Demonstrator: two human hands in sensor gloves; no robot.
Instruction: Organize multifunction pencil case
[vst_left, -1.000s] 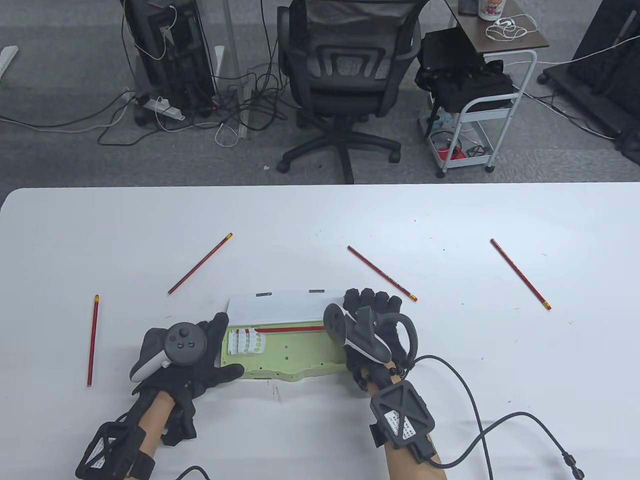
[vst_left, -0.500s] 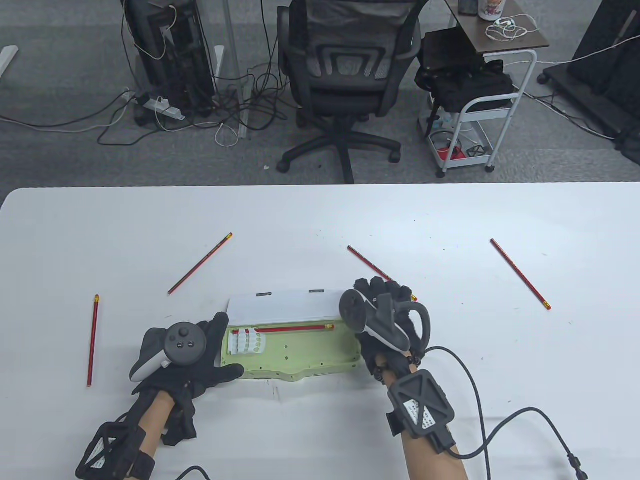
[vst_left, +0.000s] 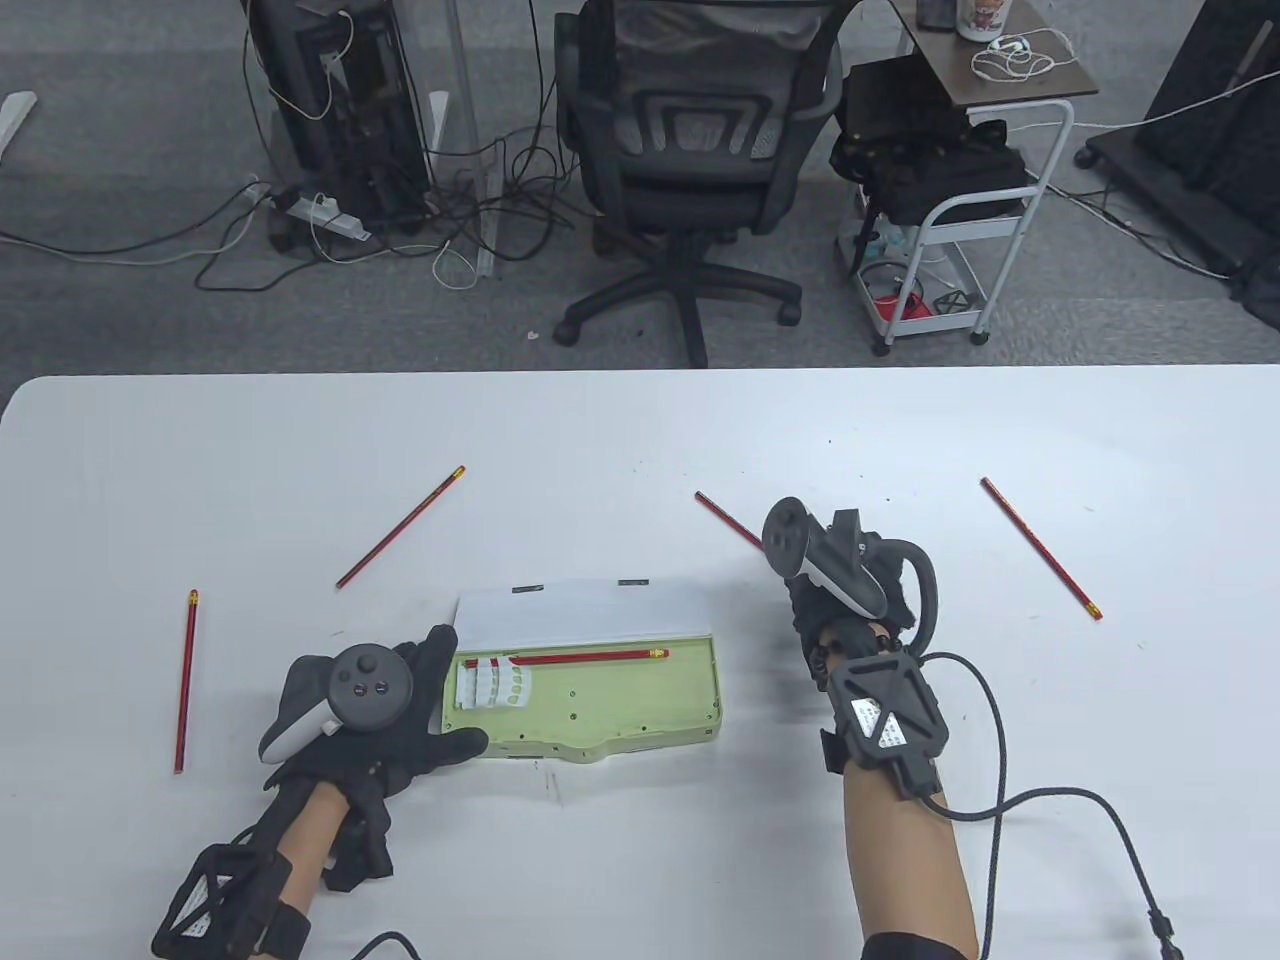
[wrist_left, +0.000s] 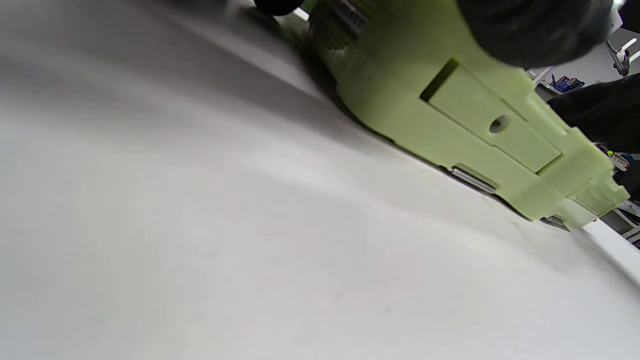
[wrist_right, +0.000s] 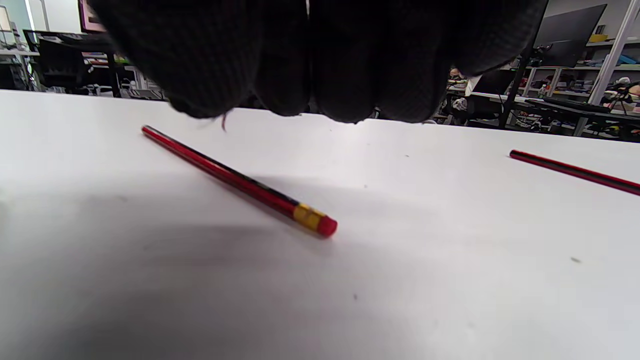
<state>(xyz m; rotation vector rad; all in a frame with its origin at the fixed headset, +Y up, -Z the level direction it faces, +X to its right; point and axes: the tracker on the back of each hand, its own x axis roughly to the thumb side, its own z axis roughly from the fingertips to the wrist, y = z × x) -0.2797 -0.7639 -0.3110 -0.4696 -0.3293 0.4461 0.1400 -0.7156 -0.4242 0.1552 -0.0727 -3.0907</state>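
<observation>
The light green pencil case (vst_left: 600, 705) lies open near the table's front, its white lid (vst_left: 580, 612) folded back. One red pencil (vst_left: 565, 657) lies inside along the far wall. My left hand (vst_left: 440, 700) grips the case's left end, thumb at the near edge; the case (wrist_left: 465, 115) fills the left wrist view. My right hand (vst_left: 835, 585) hovers over the middle loose pencil (vst_left: 725, 515), right of the case. In the right wrist view my fingertips (wrist_right: 300, 100) hang just above that pencil (wrist_right: 235, 180), without touching it, and hold nothing.
Three more red pencils lie loose: one far left (vst_left: 186, 680), one behind the case to the left (vst_left: 400, 527), one at the right (vst_left: 1040, 547), also in the right wrist view (wrist_right: 575, 172). An office chair (vst_left: 690, 150) and a cart (vst_left: 960, 200) stand beyond the table.
My right hand left the case's right end, leaving the pencil inside, and moved right and away until it is over the middle loose pencil. The left hand has not moved.
</observation>
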